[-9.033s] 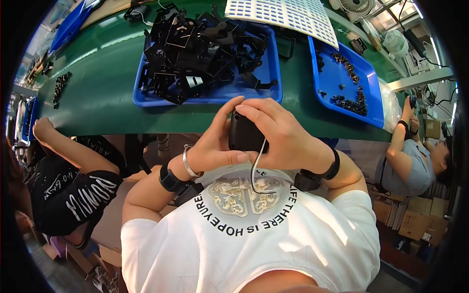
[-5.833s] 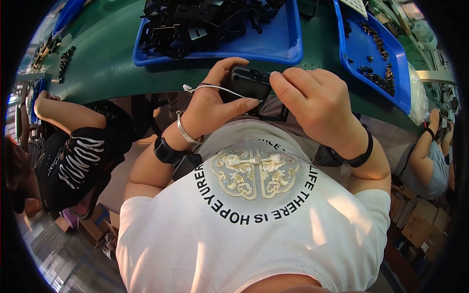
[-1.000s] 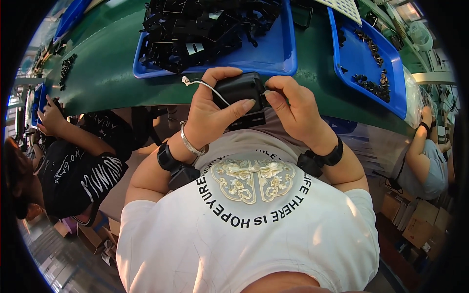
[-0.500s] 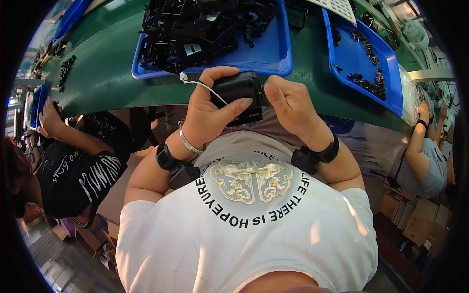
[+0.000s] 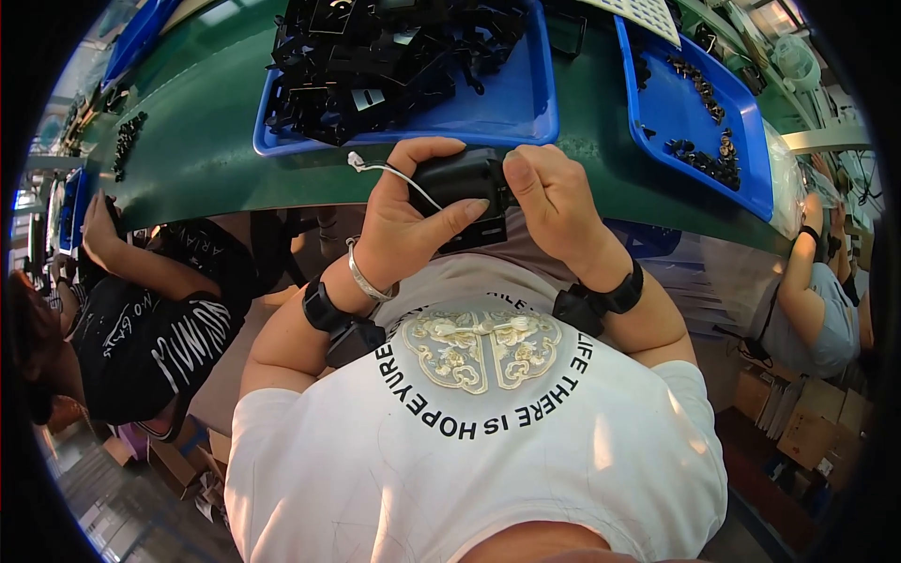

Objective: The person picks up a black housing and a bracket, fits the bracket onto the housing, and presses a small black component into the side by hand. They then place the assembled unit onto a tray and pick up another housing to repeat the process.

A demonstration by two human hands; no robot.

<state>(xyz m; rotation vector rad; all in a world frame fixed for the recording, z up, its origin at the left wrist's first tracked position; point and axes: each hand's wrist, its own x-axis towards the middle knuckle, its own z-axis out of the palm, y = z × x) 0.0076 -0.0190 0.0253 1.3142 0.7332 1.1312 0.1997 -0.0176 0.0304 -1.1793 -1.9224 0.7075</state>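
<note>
Just over the near edge of the green table, my left hand (image 5: 405,208) grips a black boxy housing (image 5: 455,180), thumb across its near side and fingers along the far side. A white cable (image 5: 399,173) runs out of the housing over that hand and ends in a small white plug. At the right end of the housing, my right hand (image 5: 557,201) is closed, its thumb pressed against the curled fingers. Whatever lies in that pinch is hidden. The underside of the housing cannot be seen.
Beyond my hands lies a blue tray (image 5: 511,108) heaped with black bracket-like parts (image 5: 361,70). Another blue tray (image 5: 683,111) to the right holds small dark pieces (image 5: 706,167). Small black pieces (image 5: 129,143) lie on the table (image 5: 211,122) at left. People sit at both sides.
Both hands and the housing have shifted slightly nearer to me. The cable's plug has dropped a little. Both hands keep much the same hold.
</note>
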